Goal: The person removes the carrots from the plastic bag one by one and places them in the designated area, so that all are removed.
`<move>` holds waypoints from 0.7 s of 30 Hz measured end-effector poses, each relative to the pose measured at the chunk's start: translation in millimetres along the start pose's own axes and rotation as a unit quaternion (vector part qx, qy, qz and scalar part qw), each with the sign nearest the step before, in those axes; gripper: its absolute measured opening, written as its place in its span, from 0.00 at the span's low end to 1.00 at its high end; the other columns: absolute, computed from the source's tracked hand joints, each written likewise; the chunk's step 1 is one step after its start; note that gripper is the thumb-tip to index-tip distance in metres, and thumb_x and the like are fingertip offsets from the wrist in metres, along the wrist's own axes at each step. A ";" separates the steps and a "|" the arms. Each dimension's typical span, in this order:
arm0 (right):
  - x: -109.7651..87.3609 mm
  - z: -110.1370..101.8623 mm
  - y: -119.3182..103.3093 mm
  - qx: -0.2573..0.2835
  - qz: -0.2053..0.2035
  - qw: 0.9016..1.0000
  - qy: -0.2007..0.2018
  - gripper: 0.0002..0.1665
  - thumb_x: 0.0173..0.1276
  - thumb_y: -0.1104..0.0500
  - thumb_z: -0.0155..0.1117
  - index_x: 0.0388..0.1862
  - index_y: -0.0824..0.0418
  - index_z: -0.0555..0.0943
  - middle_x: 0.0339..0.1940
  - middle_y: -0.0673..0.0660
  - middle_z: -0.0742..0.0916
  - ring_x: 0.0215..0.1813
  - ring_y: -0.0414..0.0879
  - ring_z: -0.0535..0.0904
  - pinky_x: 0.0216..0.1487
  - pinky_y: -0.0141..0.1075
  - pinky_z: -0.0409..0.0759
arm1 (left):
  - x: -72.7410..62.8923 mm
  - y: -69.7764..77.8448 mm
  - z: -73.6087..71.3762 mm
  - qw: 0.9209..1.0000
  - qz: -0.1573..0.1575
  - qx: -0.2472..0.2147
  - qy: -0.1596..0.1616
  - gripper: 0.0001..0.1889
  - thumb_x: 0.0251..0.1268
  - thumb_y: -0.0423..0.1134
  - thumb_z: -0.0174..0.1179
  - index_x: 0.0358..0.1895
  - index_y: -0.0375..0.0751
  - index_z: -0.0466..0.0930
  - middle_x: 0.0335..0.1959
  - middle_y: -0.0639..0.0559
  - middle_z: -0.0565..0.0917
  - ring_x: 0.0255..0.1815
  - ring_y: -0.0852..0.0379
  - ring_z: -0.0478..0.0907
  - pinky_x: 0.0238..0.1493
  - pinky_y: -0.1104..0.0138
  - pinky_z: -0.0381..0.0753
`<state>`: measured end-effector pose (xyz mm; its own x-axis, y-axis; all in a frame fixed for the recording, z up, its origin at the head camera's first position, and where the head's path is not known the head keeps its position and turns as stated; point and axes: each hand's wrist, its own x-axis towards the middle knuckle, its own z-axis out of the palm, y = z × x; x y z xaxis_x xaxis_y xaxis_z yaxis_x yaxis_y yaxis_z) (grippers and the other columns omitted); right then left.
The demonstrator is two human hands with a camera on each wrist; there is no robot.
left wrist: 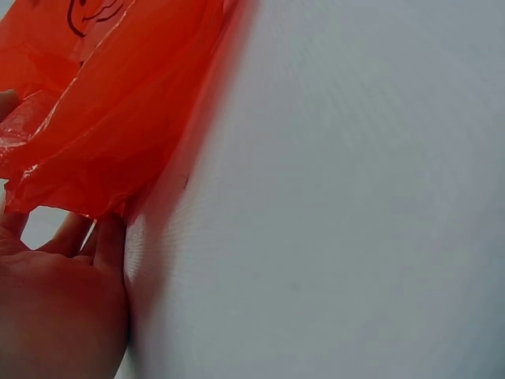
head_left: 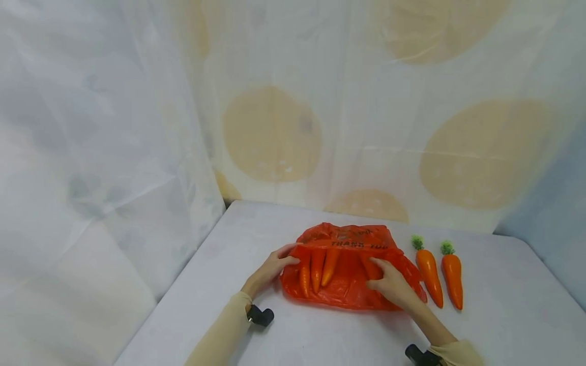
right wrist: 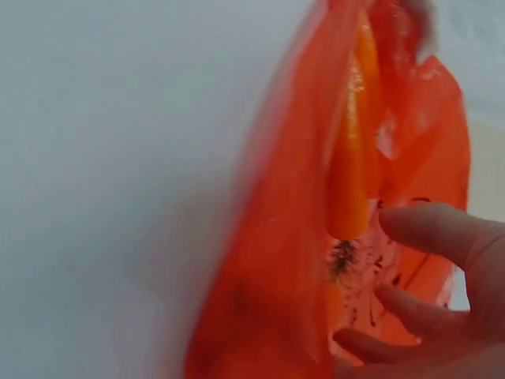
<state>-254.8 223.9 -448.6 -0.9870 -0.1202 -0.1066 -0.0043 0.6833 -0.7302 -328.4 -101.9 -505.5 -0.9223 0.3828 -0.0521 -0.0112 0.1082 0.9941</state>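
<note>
A red plastic bag [head_left: 348,300] printed THANK YOU lies on the table with its mouth open. Inside its mouth, several orange carrots [head_left: 317,269] lie side by side at the left, and one more carrot [head_left: 369,266] lies at the right. My left hand [head_left: 273,265] holds the bag's left edge; in the left wrist view, the bag [left wrist: 118,118] partly hides its fingers. At the right of the mouth, my right hand [head_left: 391,282] reaches in with fingers spread, close to the right carrot. In the right wrist view, its thumb and fingers [right wrist: 430,229] stand apart beside a carrot [right wrist: 348,181].
Two carrots with green tops, one nearer the bag [head_left: 429,274] and one farther right [head_left: 452,279], lie on the white table [head_left: 256,218]. Curtains with yellow circles [head_left: 272,134] hang behind the table, and a white sheet [head_left: 91,152] hangs at the left.
</note>
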 end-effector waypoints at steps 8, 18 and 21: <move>10.3 10.9 9.5 -0.037 -0.006 0.999 0.003 0.40 0.60 0.67 0.64 0.71 0.72 0.65 0.71 0.75 0.66 0.67 0.68 0.66 0.65 0.65 0.67 | 0.7 1.7 -0.2 1.000 -0.002 -0.002 -0.005 0.26 0.69 0.46 0.59 0.70 0.55 0.70 0.67 0.52 0.75 0.66 0.50 0.70 0.71 0.49 0.65; 12.5 20.3 9.7 -0.052 -0.043 0.998 0.015 0.37 0.59 0.71 0.65 0.69 0.70 0.68 0.70 0.71 0.66 0.64 0.66 0.69 0.63 0.64 0.70 | 1.2 0.8 -1.3 1.000 -0.002 0.000 -0.003 0.26 0.69 0.45 0.58 0.70 0.55 0.70 0.67 0.51 0.75 0.67 0.50 0.70 0.71 0.50 0.66; 14.5 21.6 10.9 -0.060 -0.047 0.997 0.023 0.36 0.59 0.71 0.66 0.68 0.70 0.69 0.69 0.70 0.67 0.63 0.64 0.70 0.62 0.63 0.72 | 0.9 0.8 -1.8 1.000 -0.001 -0.002 -0.002 0.26 0.68 0.44 0.58 0.70 0.54 0.70 0.67 0.51 0.75 0.66 0.50 0.70 0.71 0.50 0.66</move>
<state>-265.6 214.1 -472.7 -0.9875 -0.1573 -0.0086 -0.1143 0.7523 -0.6488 -330.0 -103.1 -504.6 -0.9205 0.3871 -0.0536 -0.0142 0.1041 0.9945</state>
